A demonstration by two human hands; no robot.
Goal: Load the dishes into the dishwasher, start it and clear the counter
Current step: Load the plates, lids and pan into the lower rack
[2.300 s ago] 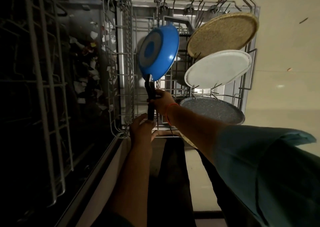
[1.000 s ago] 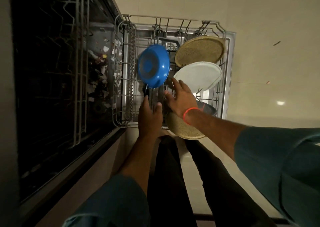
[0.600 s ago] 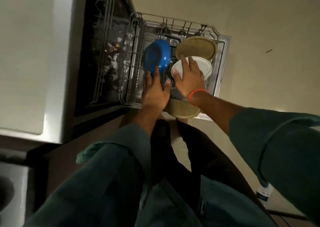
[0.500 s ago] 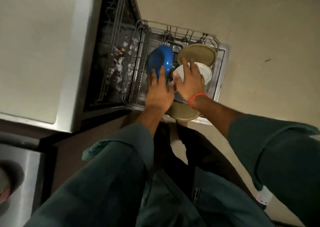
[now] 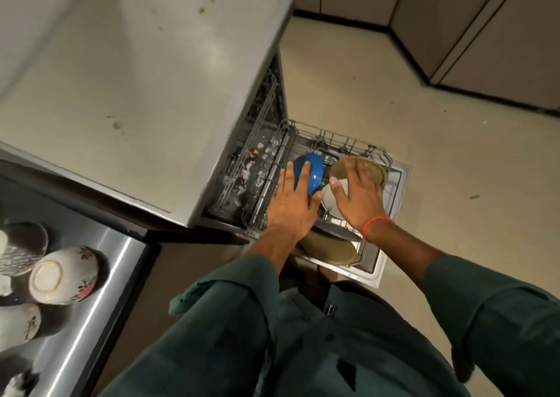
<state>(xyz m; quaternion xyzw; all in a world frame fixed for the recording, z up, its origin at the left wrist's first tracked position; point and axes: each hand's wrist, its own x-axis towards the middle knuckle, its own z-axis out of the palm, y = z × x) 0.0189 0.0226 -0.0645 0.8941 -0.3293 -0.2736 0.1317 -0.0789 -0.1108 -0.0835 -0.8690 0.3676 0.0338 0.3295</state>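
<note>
Beige kitchen floor under pulled-out lower rack. Blue pan and plates stood on edge between tines, likely for drainage. Left hand, right hand above: fingers spread, gripping nothing. More bowls waiting on counter.

The grey wire rack looks like coated metal, the blue pan glossy and smooth, the desk matt and stained, the draining board shiny brushed steel.
</note>
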